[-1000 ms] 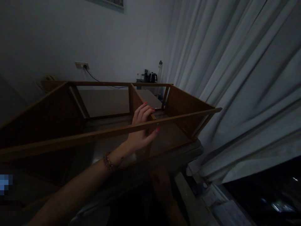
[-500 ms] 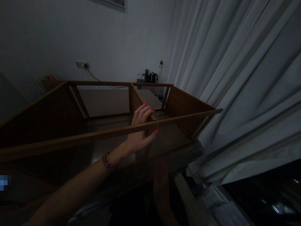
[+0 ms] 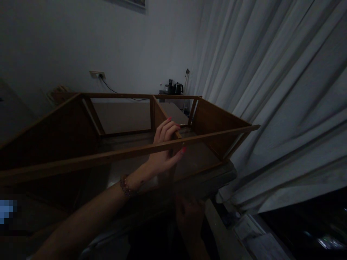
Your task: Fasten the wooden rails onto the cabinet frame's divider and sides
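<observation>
A large brown wooden furniture frame [image 3: 130,152] lies in front of me, its open side up, with a middle divider [image 3: 160,109] splitting it in two. My left hand [image 3: 160,163] reaches under the near rail and grips the frame where the divider meets that rail. Its fingers lie over the divider's top edge, and the thumb is by the rail. A beaded bracelet [image 3: 125,186] circles the left wrist. Below the rail, in deep shadow, my right hand [image 3: 190,216] has its fingers curled in; anything inside them is hidden.
White curtains [image 3: 238,72] hang along the right side. At the back stand a black kettle [image 3: 178,88] and other dark items. A wall socket [image 3: 97,74] has a cable plugged in. Pale boxes or papers [image 3: 251,229] lie low on the right, beside a dark glossy surface.
My right hand has gone from straight, raised fingers to a curled shape, slightly lower. The left hand keeps its hold on the frame. The view has shifted slightly.
</observation>
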`<state>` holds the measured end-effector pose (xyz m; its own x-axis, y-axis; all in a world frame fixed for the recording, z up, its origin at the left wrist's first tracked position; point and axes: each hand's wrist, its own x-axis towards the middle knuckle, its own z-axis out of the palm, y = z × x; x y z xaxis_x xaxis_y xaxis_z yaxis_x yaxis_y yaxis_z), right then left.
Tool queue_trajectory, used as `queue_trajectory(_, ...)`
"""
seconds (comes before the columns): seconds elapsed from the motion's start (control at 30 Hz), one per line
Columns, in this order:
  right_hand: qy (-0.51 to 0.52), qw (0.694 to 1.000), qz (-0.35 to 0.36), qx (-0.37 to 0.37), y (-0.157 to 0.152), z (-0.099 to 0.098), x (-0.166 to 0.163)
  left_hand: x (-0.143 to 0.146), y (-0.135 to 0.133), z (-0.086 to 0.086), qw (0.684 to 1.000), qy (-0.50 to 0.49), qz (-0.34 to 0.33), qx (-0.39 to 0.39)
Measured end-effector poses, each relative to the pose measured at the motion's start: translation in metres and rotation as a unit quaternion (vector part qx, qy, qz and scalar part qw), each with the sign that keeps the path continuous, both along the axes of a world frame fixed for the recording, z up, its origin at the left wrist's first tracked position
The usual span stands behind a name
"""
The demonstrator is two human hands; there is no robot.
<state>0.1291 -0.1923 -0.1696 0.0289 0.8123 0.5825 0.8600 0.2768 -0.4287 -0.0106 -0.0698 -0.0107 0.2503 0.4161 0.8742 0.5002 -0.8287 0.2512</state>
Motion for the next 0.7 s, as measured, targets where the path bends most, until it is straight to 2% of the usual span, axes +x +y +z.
queue_trajectory(0.07, 0.105, 0.992, 0.005, -0.069, -0.002, 0.001, -0.006, 0.0, 0.001, -0.001, 1.0, -0.002, 0.001, -0.003)
queue_trajectory(0.1, 0.184, 0.976, 0.008, -0.118, -0.003, 0.001, -0.009, 0.0, 0.001, -0.001, 1.0, -0.004, 0.001, -0.004)
queue_trajectory(0.13, 0.275, 0.945, 0.014, -0.174, -0.003, 0.001, -0.011, 0.0, 0.001, -0.002, 1.0, -0.005, 0.0, -0.005)
queue_trajectory(0.17, 0.368, 0.899, 0.025, -0.234, -0.004, 0.002, -0.014, 0.0, 0.001, -0.002, 1.0, -0.006, -0.001, -0.004)
queue_trajectory(0.23, 0.531, 0.777, 0.069, -0.331, -0.005, 0.005, -0.016, 0.0, 0.001, -0.001, 1.0, -0.007, -0.004, 0.0)
queue_trajectory(0.3, 0.635, 0.664, 0.142, -0.368, -0.006, 0.009, -0.017, 0.0, 0.0, 0.0, 1.0, -0.003, -0.006, 0.002)
queue_trajectory(0.37, 0.695, 0.594, 0.205, -0.35, -0.008, 0.012, -0.017, 0.0, 0.0, 0.0, 1.0, -0.001, -0.006, 0.003)
queue_trajectory(0.43, 0.723, 0.565, 0.227, -0.326, -0.008, 0.012, -0.019, 0.0, 0.0, 0.001, 1.0, -0.001, -0.007, 0.006)
queue_trajectory(0.5, 0.722, 0.575, 0.208, -0.323, -0.007, 0.008, -0.022, 0.0, 0.0, 0.0, 1.0, -0.002, -0.006, 0.008)
queue_trajectory(0.53, 0.706, 0.599, 0.187, -0.328, -0.005, 0.006, -0.023, 0.0, 0.0, 0.0, 1.0, -0.003, -0.005, 0.008)
queue_trajectory(0.57, 0.678, 0.635, 0.161, -0.333, -0.004, 0.003, -0.024, 0.0, 0.0, -0.001, 1.0, -0.004, -0.004, 0.007)
queue_trajectory(0.67, 0.528, 0.787, 0.085, -0.307, 0.002, -0.004, -0.022, 0.001, 0.0, -0.002, 1.0, -0.007, -0.002, 0.0)
queue_trajectory(0.7, 0.485, 0.821, 0.072, -0.291, 0.003, -0.006, -0.02, 0.001, 0.001, -0.002, 1.0, -0.006, -0.003, -0.001)
